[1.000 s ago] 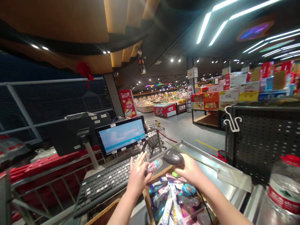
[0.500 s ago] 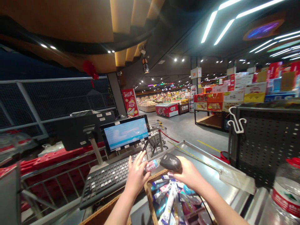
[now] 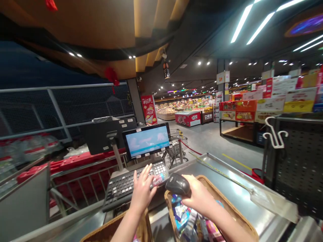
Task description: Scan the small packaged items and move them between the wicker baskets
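My left hand (image 3: 142,192) pinches a small clear bottle (image 3: 159,178) with a pink label, held above the black keyboard (image 3: 123,188). My right hand (image 3: 199,198) grips a black handheld barcode scanner (image 3: 177,184), its head pointing at the bottle a short gap away. Both hands hover over the near end of a steel checkout counter (image 3: 227,174). Below my right hand sits a wicker basket (image 3: 227,211) filled with several colourful packets. A second wicker basket (image 3: 111,230) lies under my left forearm.
A lit checkout screen (image 3: 147,140) stands behind the keyboard, with a dark monitor back (image 3: 101,136) to its left. A black perforated panel (image 3: 297,158) with white hooks rises at the right. Red crates (image 3: 75,161) and metal railings line the left. A shopping trolley (image 3: 176,143) stands beyond.
The view has swung to the right and down a little. My hands with the bottle and scanner stay close together and have shifted slightly lower. The large water bottle at the right has left the view.
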### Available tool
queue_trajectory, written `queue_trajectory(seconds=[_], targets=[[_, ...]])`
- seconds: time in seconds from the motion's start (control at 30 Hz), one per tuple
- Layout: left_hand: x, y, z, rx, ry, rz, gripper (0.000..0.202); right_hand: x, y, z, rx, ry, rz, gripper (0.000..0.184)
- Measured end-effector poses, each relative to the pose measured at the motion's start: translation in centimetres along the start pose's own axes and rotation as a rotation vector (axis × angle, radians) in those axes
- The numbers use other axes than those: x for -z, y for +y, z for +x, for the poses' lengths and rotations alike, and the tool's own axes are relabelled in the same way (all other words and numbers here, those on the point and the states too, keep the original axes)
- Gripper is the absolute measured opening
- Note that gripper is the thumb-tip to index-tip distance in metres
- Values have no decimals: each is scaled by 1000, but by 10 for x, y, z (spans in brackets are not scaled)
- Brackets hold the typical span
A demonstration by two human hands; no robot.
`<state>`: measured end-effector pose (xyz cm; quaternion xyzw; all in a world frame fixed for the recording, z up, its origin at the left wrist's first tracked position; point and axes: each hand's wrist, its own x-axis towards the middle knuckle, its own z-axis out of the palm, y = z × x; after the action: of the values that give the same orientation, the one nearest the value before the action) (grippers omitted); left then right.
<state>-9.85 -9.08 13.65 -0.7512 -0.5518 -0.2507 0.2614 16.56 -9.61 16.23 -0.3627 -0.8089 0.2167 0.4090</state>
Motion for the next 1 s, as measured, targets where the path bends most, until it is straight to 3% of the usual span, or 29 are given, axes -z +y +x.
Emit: queue_trajectory(seconds=[0.13,0.37,0.8,1.0], targets=[[5,-17,-17,53,-7,31,22,-19,-10,-1,44,-34,34,48],[14,-38,-41,104,-3,66,21,-48,-21,0,72,-88,25,41],[24,-53,-60,166,-38,88,20,-62,-38,-4,30,-131,85,51],[24,-57,-69,179,-32,89,15,-70,-39,-8,23,-140,87,48]])
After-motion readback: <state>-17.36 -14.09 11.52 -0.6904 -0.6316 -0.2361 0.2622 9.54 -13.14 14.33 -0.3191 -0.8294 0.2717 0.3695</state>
